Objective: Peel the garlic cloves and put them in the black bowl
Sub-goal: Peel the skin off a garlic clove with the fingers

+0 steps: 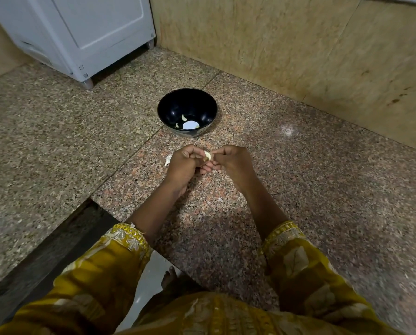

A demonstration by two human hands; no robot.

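Observation:
A black bowl (168, 105) stands on the granite surface ahead of my hands, with a few pale peeled cloves (184, 117) at its bottom. My left hand (182, 165) and my right hand (233, 163) meet just in front of the bowl. Both pinch one garlic clove (207, 155) between their fingertips; it is pale with a dark end. A bit of white garlic or skin (168, 160) lies on the surface just left of my left hand, partly hidden by it.
A white appliance on short legs (81, 35) stands at the back left. A tan stone wall (298, 49) runs along the back right. The granite slab ends at a dark step edge (57, 243) at my lower left. Small skin scraps (220, 199) lie below my hands.

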